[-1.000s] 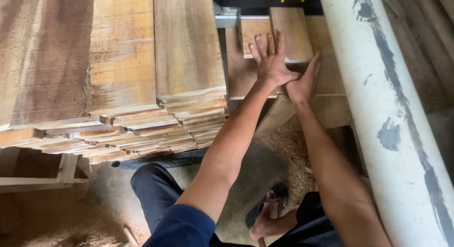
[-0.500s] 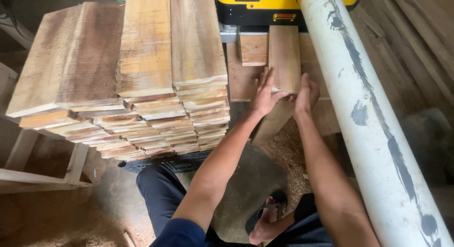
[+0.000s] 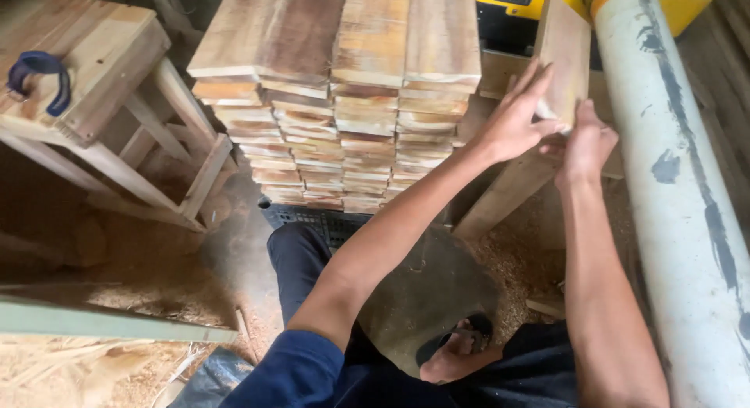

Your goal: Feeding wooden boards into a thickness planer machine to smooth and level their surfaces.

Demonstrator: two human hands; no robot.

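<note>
Both hands hold one short wooden board, lifted and tilted up in front of a yellow machine. My left hand grips its left edge with fingers spread over the face. My right hand clasps the board's near end from below. To the left rises a tall stack of similar planed boards, several layers high, resting on a dark crate.
A thick white pipe runs along the right side. A wooden stool with a blue strap on top stands at the left. Sawdust covers the floor. My legs and a sandalled foot are below.
The board lay flat on the machine's table under my hands; now both hands have lifted it and tipped it up. The view has swung left, showing the stool.
</note>
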